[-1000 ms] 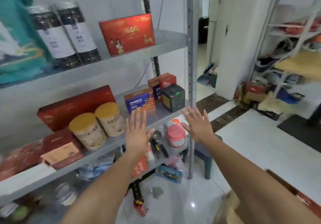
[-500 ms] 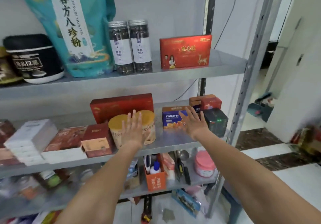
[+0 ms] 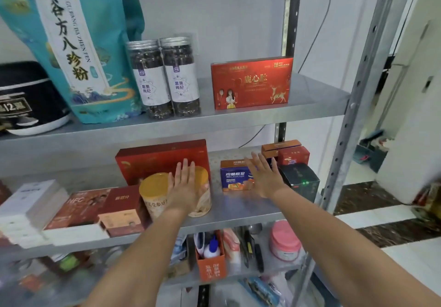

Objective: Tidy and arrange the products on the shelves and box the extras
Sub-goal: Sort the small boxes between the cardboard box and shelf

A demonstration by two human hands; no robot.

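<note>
Both hands, left hand and right hand, reach flat-fingered and empty over the middle shelf; no product boxed yet.

Both arms extend forward, forearms bare. Left hand: palm forward, fingers straight and together. Right hand: palm forward, fingers straight and slightly spread.
</note>
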